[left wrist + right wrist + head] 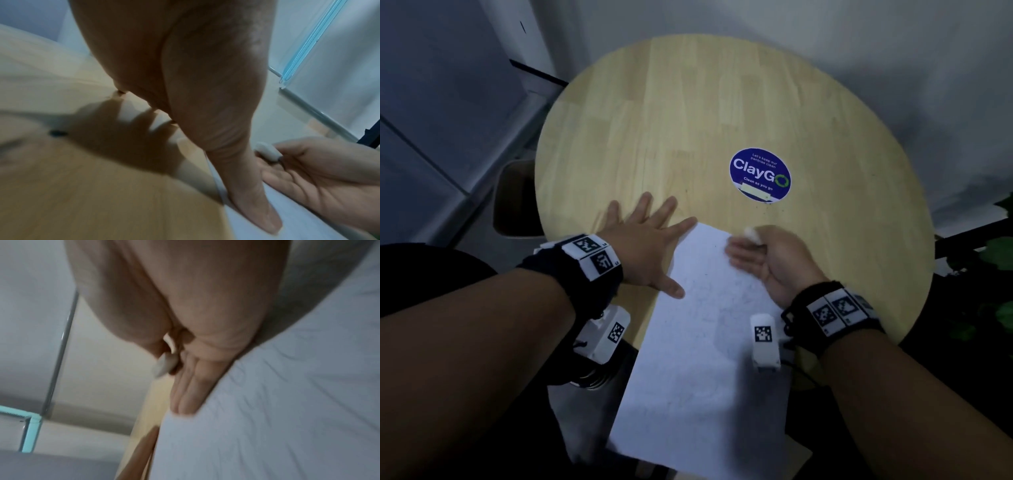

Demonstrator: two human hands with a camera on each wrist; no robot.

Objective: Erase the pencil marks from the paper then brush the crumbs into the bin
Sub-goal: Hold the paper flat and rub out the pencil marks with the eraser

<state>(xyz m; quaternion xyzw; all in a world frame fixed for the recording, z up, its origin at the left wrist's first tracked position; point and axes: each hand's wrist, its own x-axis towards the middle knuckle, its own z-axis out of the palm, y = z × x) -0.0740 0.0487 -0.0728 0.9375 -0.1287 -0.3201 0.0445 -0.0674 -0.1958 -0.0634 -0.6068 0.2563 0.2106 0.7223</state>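
Observation:
A white sheet of paper lies on the round wooden table, its near half hanging past the front edge. Faint grey pencil marks speckle it. My left hand lies flat with spread fingers on the wood beside the sheet's left edge, its thumb on the paper. My right hand pinches a small white eraser between thumb and forefinger above the sheet's far right corner, while its other fingers lie straight on the paper. The eraser is clear of the sheet.
A round blue ClayGo sticker sits on the table beyond my right hand. A brown, container-like shape stands on the floor by the table's left edge. Green leaves show at the far right. A tan flat shape lies under the paper's near corner.

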